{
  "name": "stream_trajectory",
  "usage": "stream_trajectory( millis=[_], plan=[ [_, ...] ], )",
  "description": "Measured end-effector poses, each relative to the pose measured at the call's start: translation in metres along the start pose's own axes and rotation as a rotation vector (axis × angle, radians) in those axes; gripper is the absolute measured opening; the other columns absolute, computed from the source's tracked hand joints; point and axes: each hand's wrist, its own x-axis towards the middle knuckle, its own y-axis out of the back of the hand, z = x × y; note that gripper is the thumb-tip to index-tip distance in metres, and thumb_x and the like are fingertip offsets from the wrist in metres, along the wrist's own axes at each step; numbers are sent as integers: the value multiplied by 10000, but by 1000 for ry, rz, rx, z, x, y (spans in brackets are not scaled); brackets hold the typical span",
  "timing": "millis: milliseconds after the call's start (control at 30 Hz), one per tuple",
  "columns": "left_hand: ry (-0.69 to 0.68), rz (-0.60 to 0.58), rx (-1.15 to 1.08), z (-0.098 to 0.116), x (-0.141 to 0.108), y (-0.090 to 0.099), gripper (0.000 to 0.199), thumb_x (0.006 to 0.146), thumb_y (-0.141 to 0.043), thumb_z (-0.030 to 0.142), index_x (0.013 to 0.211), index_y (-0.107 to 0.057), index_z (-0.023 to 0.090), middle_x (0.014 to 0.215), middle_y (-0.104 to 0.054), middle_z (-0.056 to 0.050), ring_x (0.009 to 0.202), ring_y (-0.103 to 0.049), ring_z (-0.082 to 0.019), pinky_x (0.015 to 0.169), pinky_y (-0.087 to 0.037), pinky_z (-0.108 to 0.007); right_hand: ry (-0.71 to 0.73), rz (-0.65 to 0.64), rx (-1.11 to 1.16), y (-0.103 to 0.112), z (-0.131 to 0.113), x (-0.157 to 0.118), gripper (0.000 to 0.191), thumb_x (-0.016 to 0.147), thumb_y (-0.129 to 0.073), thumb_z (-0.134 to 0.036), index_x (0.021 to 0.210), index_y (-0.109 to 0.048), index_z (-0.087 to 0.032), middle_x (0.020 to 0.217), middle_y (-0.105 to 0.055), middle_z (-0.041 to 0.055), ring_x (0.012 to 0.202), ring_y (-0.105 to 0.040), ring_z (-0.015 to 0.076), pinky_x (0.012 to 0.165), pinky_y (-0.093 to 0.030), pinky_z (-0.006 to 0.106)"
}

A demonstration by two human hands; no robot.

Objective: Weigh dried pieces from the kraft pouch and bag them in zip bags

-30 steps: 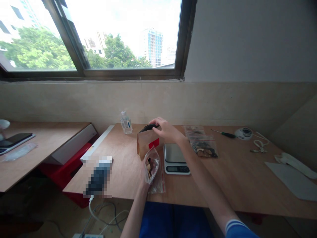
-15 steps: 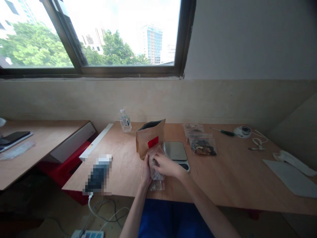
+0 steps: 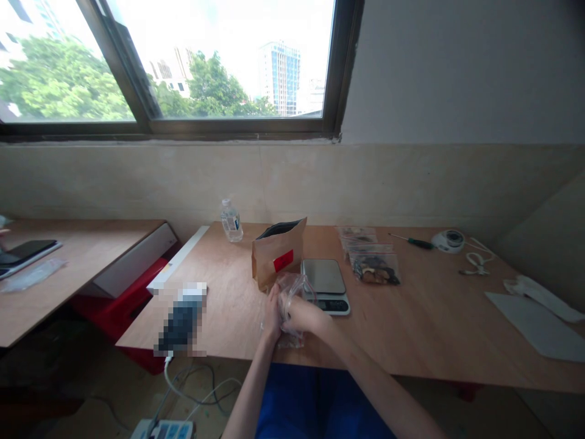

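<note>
Low over the table's front part is a clear plastic zip bag (image 3: 292, 282), crumpled and see-through. My left hand (image 3: 272, 312) grips its left side, with the fingers pointing up along the plastic. From the right, my right hand (image 3: 304, 316) is closed with curled fingers against the bag; whether the fingertips are inside it I cannot tell. Just behind my hands stands an open brown paper pouch (image 3: 265, 262) with a red label. To its right lies a kitchen scale (image 3: 323, 275) with a steel plate. More clear plastic (image 3: 291, 342) shows beneath my hands.
Filled zip bags (image 3: 375, 268) lie right of the scale. Farther right are a screwdriver (image 3: 418, 243), a white dome camera (image 3: 448, 241) and a white sheet (image 3: 532, 326). A water bottle (image 3: 231, 222) stands at the back. A blurred phone-like object (image 3: 180, 320) with a cable lies left.
My right hand has moved slightly down and right, from the bag's upper part to lower on it. The bag's upper edge now spreads more to the right, and the scale's display is more exposed.
</note>
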Motion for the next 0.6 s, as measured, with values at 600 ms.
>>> stream_trajectory(
  millis=[600],
  plan=[
    [14, 7, -129, -1, 5, -1, 445, 775, -586, 444, 1093, -627, 136, 1092, -670, -97, 1011, -621, -209, 923, -448, -310, 30, 366, 810, 2, 29, 0, 249, 773, -582, -278, 990, -503, -184, 912, -622, 32, 765, -596, 151, 656, -493, 261]
  ],
)
